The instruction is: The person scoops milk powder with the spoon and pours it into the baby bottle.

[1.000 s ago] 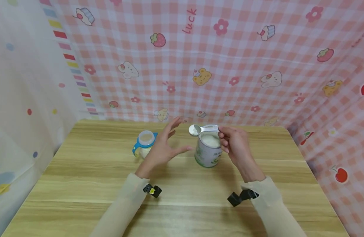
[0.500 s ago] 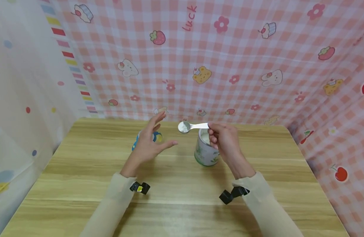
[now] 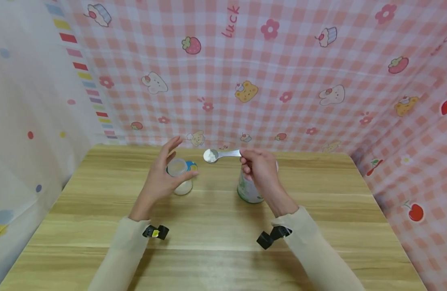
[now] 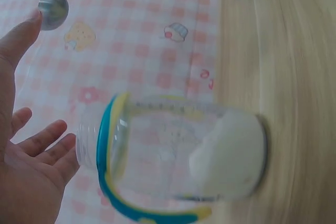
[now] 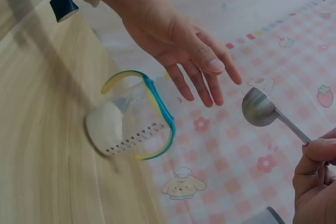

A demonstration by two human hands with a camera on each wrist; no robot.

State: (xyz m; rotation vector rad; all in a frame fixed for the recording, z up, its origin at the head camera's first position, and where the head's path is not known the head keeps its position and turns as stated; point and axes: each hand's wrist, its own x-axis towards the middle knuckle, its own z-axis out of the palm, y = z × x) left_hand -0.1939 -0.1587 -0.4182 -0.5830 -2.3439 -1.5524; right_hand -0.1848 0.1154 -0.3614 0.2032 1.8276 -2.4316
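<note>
A metal measuring spoon (image 3: 211,156) heaped with white powder is pinched by its handle in my right hand (image 3: 262,169). It is held level above the table, between the bottle and the can. My left hand (image 3: 159,178) has its fingers and thumb spread beside the mouth of a clear baby bottle (image 4: 173,150). That bottle stands upright, lidless, with a blue and yellow two-handled ring (image 5: 163,106) round its neck and white powder in its lower part. Behind my right hand stands a powder can (image 3: 249,190), its opening mostly hidden.
The wood-grain table (image 3: 212,258) carries the bottle and the can. A pink checked cloth (image 3: 223,81) hangs along its back edge, with a pale dotted cloth (image 3: 38,113) at the left. Both wrists wear small black camera mounts (image 3: 265,239).
Both hands have moved left. The spoon has travelled from over the can toward the bottle, still loaded with powder. My left hand now lies at the bottle's near left side.
</note>
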